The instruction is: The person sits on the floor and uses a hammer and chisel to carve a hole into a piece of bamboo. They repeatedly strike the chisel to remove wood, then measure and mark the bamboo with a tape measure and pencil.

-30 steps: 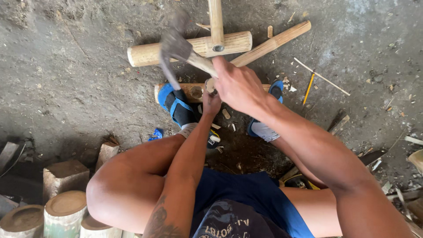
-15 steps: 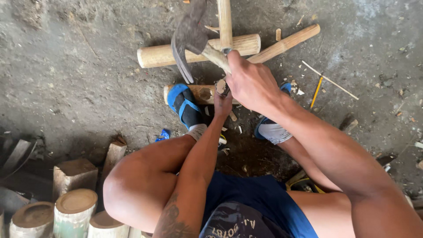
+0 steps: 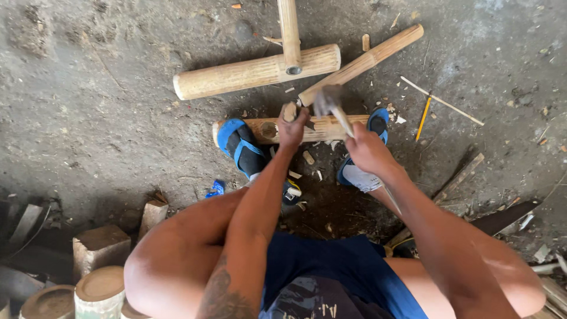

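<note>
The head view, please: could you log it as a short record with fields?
left hand: holds a small wooden piece upright on the bamboo
right hand: grips a hammer, head blurred, at the piece
bamboo: lies across under both feet
left foot: blue sandal, on the bamboo
ground: pencil, chips, joined bamboo poles
</note>
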